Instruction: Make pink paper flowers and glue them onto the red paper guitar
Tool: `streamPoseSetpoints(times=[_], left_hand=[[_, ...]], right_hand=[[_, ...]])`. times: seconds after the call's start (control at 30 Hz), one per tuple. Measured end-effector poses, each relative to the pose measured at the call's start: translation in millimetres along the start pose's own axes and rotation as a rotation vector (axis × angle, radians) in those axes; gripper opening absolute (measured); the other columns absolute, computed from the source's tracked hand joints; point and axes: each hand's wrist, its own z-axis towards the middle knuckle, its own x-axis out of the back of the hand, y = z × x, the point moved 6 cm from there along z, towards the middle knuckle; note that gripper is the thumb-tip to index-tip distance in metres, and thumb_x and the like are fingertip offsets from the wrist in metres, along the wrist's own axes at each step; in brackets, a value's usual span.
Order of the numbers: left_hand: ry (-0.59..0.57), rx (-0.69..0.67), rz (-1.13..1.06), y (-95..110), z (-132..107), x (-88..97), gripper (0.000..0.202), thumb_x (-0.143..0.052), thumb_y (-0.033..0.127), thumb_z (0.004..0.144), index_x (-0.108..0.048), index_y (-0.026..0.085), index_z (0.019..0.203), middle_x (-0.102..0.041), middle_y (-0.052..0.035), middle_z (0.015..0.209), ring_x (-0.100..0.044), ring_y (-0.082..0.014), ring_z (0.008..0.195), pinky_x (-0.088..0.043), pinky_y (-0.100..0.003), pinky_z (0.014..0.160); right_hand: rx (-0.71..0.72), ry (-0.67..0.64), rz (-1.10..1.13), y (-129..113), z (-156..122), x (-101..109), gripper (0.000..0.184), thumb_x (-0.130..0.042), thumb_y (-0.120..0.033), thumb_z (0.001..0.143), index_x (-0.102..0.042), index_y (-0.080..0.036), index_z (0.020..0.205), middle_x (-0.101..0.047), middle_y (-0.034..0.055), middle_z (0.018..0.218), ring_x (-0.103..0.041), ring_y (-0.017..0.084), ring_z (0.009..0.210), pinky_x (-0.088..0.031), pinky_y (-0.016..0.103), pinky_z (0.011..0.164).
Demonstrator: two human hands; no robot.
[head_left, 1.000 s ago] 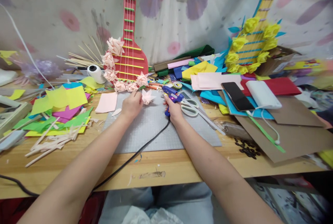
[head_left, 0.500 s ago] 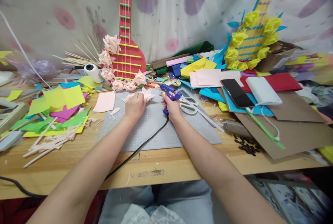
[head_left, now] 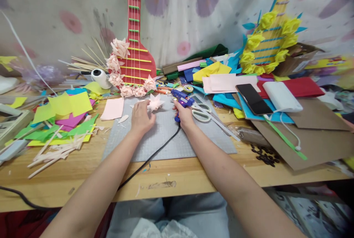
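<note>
Left hand (head_left: 141, 117) lies flat, fingers spread, beside pale pink folded-paper flower (head_left: 155, 102) on grey cutting mat (head_left: 166, 135). Right hand (head_left: 184, 114) grips blue hot-glue gun (head_left: 181, 100), nozzle toward flower, on wooden worktop (head_left: 83, 164).

Left hand (head_left: 141, 118) rests on grey cutting mat (head_left: 166, 135), fingers touching pink paper flower (head_left: 155, 102). Right hand (head_left: 184, 115) grips blue glue gun (head_left: 181, 100).

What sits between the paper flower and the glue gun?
Head view: only bare grey cutting mat separates the pink paper flower, at the left hand, from the blue glue gun in the right hand.
</note>
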Motion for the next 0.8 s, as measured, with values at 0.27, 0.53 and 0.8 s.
streamPoseSetpoints(times=[0.27,0.53,0.8], left_hand=[[0.003,-0.074,-0.091,-2.0,-7.4,1.7,0.069,-0.047,0.005,0.063,-0.045,0.018,0.13,-0.063,-0.0053,0.117,-0.043,-0.023,0.122,-0.032,-0.038,0.105],[-0.075,-0.141,0.022,0.7,-7.6,-7.0,0.068,-0.046,0.006,0.065,-0.045,0.013,0.132,-0.06,-0.0093,0.121,-0.041,-0.0231,0.126,-0.024,-0.039,0.112],[-0.036,-0.139,0.031,0.6,-5.7,-8.3,0.065,-0.046,0.007,0.065,-0.047,0.015,0.129,-0.062,-0.0085,0.116,-0.045,-0.0252,0.122,-0.028,-0.042,0.11]], right_hand=[[0.002,0.002,0.044,-1.4,-1.8,-0.1,0.021,-0.067,-0.036,0.065,-0.057,-0.018,0.061,-0.057,-0.0038,0.051,-0.04,0.005,0.033,-0.034,0.019,0.032],[-0.007,0.009,0.042,-2.5,-3.0,0.2,0.018,-0.066,-0.032,0.066,-0.058,-0.017,0.062,-0.057,-0.0045,0.049,-0.039,0.004,0.032,-0.034,0.017,0.032],[-0.003,0.003,0.055,-3.0,-2.7,-0.3,0.018,-0.066,-0.031,0.067,-0.057,-0.017,0.06,-0.056,-0.0047,0.049,-0.039,0.004,0.032,-0.034,0.017,0.032]])
